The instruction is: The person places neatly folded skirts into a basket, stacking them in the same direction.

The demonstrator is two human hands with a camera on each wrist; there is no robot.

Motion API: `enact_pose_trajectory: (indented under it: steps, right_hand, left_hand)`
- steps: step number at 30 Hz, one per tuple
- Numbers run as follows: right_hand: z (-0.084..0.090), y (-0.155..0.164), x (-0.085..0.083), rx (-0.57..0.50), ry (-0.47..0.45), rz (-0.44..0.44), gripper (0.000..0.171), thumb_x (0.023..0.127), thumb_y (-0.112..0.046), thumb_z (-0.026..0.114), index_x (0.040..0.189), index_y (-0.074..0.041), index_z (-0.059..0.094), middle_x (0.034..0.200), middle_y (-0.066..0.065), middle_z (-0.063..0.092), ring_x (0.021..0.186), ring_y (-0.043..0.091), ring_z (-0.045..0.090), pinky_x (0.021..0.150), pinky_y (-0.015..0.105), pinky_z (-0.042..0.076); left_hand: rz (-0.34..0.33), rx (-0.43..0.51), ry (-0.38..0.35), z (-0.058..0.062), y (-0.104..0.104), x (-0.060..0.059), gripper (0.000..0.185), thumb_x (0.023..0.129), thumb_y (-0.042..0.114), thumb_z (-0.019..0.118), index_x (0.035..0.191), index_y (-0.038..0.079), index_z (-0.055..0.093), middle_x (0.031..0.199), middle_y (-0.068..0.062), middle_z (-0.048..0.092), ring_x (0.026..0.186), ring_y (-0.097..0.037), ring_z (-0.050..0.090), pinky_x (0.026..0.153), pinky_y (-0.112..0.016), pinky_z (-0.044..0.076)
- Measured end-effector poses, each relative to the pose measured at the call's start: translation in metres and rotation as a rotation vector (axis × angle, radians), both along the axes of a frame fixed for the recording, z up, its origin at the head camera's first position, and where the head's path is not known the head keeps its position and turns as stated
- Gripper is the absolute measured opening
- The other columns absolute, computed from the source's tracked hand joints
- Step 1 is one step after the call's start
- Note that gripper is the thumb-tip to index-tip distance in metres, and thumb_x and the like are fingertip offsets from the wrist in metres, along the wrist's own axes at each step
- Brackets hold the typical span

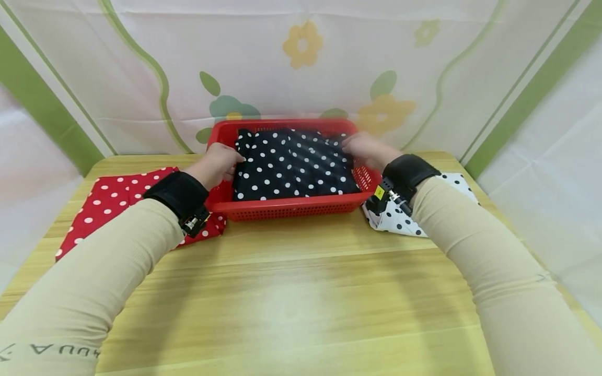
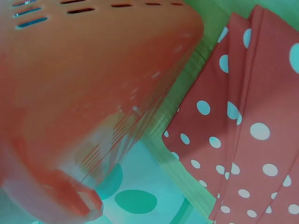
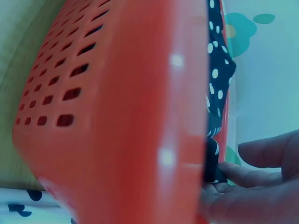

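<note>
A folded black cloth with white dots [image 1: 293, 164] lies in a red plastic basket [image 1: 291, 208] at the back middle of the wooden table. My left hand [image 1: 233, 161] reaches over the basket's left rim, its fingers curled on the cloth's left edge. On the far right corner of the cloth sits my right hand [image 1: 351, 146]. The right wrist view shows that hand's fingers [image 3: 261, 156] pinching the black cloth's edge [image 3: 214, 170] just inside the basket rim [image 3: 187, 116]. The left wrist view shows only the basket's outer wall [image 2: 93, 84], not the hand.
A red cloth with white dots [image 1: 113, 201] lies flat left of the basket, also seen in the left wrist view as the red cloth [image 2: 252, 135]. Right of the basket lies a white cloth with black dots [image 1: 400, 222]. A flowered curtain [image 1: 301, 57] hangs behind the table [image 1: 301, 292].
</note>
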State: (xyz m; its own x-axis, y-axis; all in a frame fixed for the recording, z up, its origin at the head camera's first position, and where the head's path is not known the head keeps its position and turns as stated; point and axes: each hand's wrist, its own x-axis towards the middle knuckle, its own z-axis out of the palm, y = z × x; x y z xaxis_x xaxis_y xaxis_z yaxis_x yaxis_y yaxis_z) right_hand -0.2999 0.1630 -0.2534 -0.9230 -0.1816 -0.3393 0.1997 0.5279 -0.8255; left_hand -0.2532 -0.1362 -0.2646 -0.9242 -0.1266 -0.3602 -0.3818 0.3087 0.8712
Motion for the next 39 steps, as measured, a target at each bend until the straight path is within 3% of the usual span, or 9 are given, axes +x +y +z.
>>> enact_pose_trajectory:
  steps: [6,11,13,19,25,30,33,39]
  right_hand:
    - [-0.004,0.001,0.002,0.025,-0.014,0.023,0.047,0.101,-0.002,0.041,0.148,0.003,0.034,0.146,0.020,0.040,0.125,0.034,0.042,0.105,0.046,0.040]
    - [-0.006,-0.003,0.004,0.025,-0.029,0.030,0.044,0.101,-0.002,0.041,0.144,0.005,0.039,0.141,0.021,0.043,0.122,0.033,0.041,0.106,0.046,0.039]
    - [-0.008,-0.004,0.006,0.034,-0.034,0.032,0.043,0.101,-0.002,0.041,0.143,0.006,0.040,0.140,0.021,0.043,0.121,0.032,0.041,0.106,0.046,0.038]
    - [-0.015,-0.007,0.013,0.059,0.034,0.020,0.042,0.098,0.000,0.045,0.139,0.010,0.043,0.135,0.024,0.046,0.118,0.034,0.043,0.106,0.045,0.038]
    - [-0.017,-0.008,0.016,0.070,0.129,0.035,0.054,0.095,0.003,0.046,0.146,0.012,0.029,0.152,0.025,0.030,0.139,0.035,0.029,0.113,0.044,0.027]
    - [-0.015,-0.008,0.017,0.072,0.168,0.074,0.055,0.097,0.003,0.045,0.147,0.011,0.026,0.154,0.025,0.026,0.143,0.036,0.023,0.115,0.044,0.024]
    - [-0.013,-0.008,0.023,0.100,0.234,0.135,0.054,0.097,0.001,0.045,0.148,0.009,0.027,0.154,0.025,0.026,0.142,0.036,0.024,0.115,0.045,0.024]
    - [-0.003,-0.009,0.048,0.230,0.369,0.247,0.055,0.100,-0.011,0.046,0.149,0.006,0.028,0.154,0.024,0.027,0.142,0.036,0.024,0.116,0.046,0.020]
  left_hand:
    - [-0.024,-0.025,-0.031,-0.002,0.003,0.003,0.039,0.102,0.011,0.045,0.137,-0.005,0.042,0.126,-0.020,0.050,0.097,-0.026,0.052,0.099,-0.040,0.047]
    - [-0.090,-0.051,-0.049,-0.004,0.002,0.006,0.039,0.102,0.013,0.045,0.136,-0.006,0.041,0.113,-0.017,0.047,0.097,-0.026,0.046,0.102,-0.043,0.044]
    - [-0.120,-0.059,-0.068,-0.006,0.002,0.007,0.041,0.102,0.014,0.045,0.138,-0.005,0.038,0.116,-0.016,0.045,0.101,-0.028,0.044,0.103,-0.044,0.042]
    - [-0.170,-0.086,-0.134,-0.010,0.001,0.008,0.053,0.104,0.020,0.041,0.147,-0.005,0.025,0.145,-0.022,0.036,0.127,-0.037,0.038,0.109,-0.047,0.035]
    - [-0.177,-0.092,-0.113,-0.007,0.001,0.008,0.055,0.104,0.025,0.041,0.148,-0.004,0.024,0.147,-0.021,0.034,0.128,-0.037,0.036,0.110,-0.047,0.034]
    - [-0.204,-0.090,-0.116,-0.009,0.003,0.009,0.056,0.106,0.027,0.038,0.149,-0.005,0.024,0.147,-0.020,0.034,0.130,-0.034,0.035,0.111,-0.047,0.032]
    - [-0.239,-0.111,-0.059,-0.011,0.003,0.013,0.057,0.106,0.028,0.037,0.150,-0.005,0.022,0.147,-0.022,0.035,0.130,-0.034,0.037,0.111,-0.047,0.032]
    - [-0.392,-0.340,0.195,-0.007,0.002,0.034,0.067,0.105,0.033,0.040,0.153,-0.003,0.009,0.154,-0.024,0.024,0.138,-0.039,0.028,0.113,-0.054,0.024]
